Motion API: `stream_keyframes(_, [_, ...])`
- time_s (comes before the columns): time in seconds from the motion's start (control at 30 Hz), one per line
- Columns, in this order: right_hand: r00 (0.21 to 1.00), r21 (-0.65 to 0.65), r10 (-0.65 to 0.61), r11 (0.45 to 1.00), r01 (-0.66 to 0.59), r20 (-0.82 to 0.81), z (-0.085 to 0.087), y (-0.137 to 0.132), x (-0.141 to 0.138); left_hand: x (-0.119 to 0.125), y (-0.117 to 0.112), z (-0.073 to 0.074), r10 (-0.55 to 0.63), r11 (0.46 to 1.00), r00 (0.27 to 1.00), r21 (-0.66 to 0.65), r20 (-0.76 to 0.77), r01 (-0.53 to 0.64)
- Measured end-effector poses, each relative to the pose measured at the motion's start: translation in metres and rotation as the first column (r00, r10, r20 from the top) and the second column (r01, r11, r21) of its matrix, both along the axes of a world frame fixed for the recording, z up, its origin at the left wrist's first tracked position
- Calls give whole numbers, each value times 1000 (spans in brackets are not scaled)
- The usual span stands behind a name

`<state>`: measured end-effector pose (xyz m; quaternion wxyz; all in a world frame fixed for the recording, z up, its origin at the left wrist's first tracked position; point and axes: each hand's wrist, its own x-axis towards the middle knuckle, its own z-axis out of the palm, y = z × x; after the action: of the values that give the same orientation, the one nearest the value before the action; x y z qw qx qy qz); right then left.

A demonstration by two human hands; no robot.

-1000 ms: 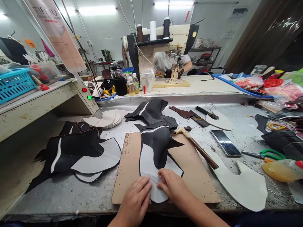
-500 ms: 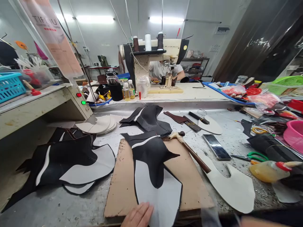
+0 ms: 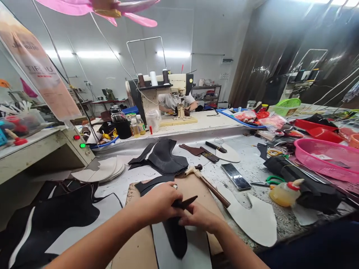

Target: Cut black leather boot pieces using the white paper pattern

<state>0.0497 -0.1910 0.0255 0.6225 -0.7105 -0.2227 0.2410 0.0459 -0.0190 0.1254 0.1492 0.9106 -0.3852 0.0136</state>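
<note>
My left hand (image 3: 161, 200) and right hand (image 3: 198, 217) both pinched the black-and-white leather boot piece (image 3: 179, 233) lying on the brown cardboard sheet (image 3: 134, 252).

Shoemaking workshop: industrial sewing machine (image 3: 171, 89) with thread cones; cut leather pieces (image 3: 164, 160), white sole-shaped patterns (image 3: 98, 172), hammer (image 3: 207, 183), scissors (image 3: 269, 182), glue bottle (image 3: 284, 192) across a scarred counter (image 3: 252, 170).

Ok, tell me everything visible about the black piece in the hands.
The black piece is a thin, flexible cut part, leather by its look, matte, with a pointed tab sticking out to the right. It lies on a white lining sheet over a brown board on the bench. The left hand presses and pinches its upper part; the right hand grips it beside the tab. Its upper edge is hidden by the hands.
</note>
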Motion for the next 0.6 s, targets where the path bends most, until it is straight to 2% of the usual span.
stream_keyframes(0.03, [994, 70, 88, 994, -83, -72, 8, 3, -8, -12, 6, 17, 21, 999, 999, 34, -35, -20])
stream_keyframes(0.1, [947, 256, 244, 948, -188, -209, 23, 4, -26, -30, 17, 49, 219, 969, 964, 150, -151, -196])
stream_keyframes(0.13, [922, 340, 292, 919, -197, -256, 29, 3, -34, -34, 23, 60, 291, 954, 930, 139, -227, -264])
stream_keyframes(0.17, [906, 396, 313, 899, -186, -286, 31, 1, -40, -35, 27, 64, 326, 945, 893, 109, -311, -308])
stream_keyframes(0.2, [899, 421, 313, 892, -166, -307, 30, -2, -44, -34, 30, 61, 325, 943, 856, 72, -401, -324])
stream_keyframes(0.23, [900, 413, 297, 898, -150, -319, 25, -6, -47, -30, 32, 49, 306, 945, 824, 45, -476, -325])
stream_keyframes(0.3, [919, 289, 219, 949, -123, -328, 6, -17, -49, -20, 32, 6, 315, 936, 756, 57, -574, -347])
stream_keyframes(0.37, [953, 45, 90, 996, -81, -290, -15, -31, -50, -10, 25, -50, 349, 910, 717, 35, -603, -413])
stream_keyframes(0.4, [976, -132, 9, 990, -38, -216, -22, -40, -49, -6, 20, -76, 383, 895, 716, 43, -583, -444])
stream_keyframes(0.43, [992, -325, -71, 945, 34, -102, -26, -49, -48, -4, 14, -97, 408, 883, 720, 43, -562, -467])
stream_keyframes(0.47, [990, -493, -135, 859, 136, 37, -26, -58, -45, -2, 7, -114, 425, 873, 728, 31, -538, -487])
stream_keyframes(0.5, [966, -609, -178, 751, 256, 187, -22, -67, -39, -1, 1, -125, 437, 866, 737, 19, -515, -500])
stream_keyframes(0.53, [923, -664, -209, 645, 379, 324, -16, -75, -30, -1, -5, -131, 439, 861, 745, -1, -502, -508])
stream_keyframes(0.57, [873, -673, -236, 562, 480, 426, -7, -82, -17, -1, -10, -134, 435, 858, 751, -22, -497, -512])
stream_keyframes(0.6, [831, -657, -267, 513, 552, 488, 1, -87, -2, -1, -14, -135, 429, 856, 753, -42, -499, -515])
